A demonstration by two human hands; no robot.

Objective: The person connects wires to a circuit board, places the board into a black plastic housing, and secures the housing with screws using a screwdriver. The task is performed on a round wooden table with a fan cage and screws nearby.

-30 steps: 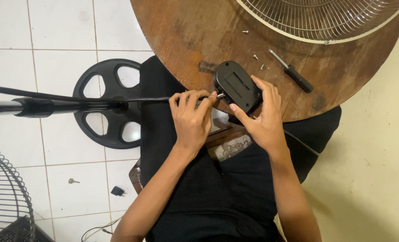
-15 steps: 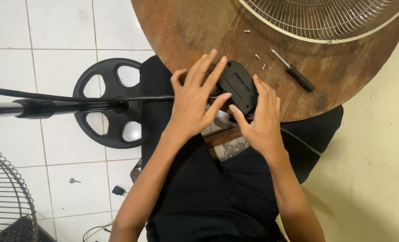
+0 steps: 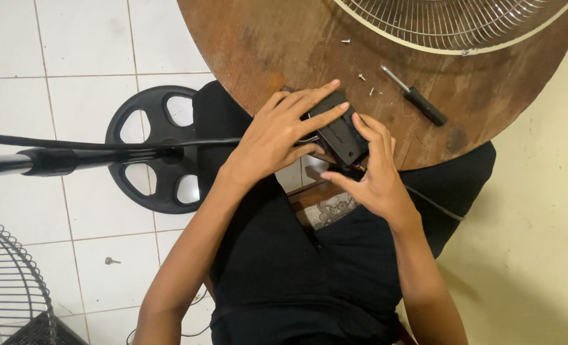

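A black plastic casing rests at the near edge of the round wooden table, over my lap. My left hand lies across its left side, with the fingers spread over the top and the thumb below. My right hand grips its right and lower end, fingers curled on top. Thin wires show just under the casing. A black-handled screwdriver lies on the table to the right, with a few loose screws beside it.
A pale fan grille covers the table's far side. A black fan pole crosses from the left toward my hands, over its round spoked base on the white tiles. Another wire grille sits bottom left, with a small metal piece nearby.
My left hand has uncurled from the pole end and spread flat over the casing. My right hand stays on the casing, which has shifted slightly.
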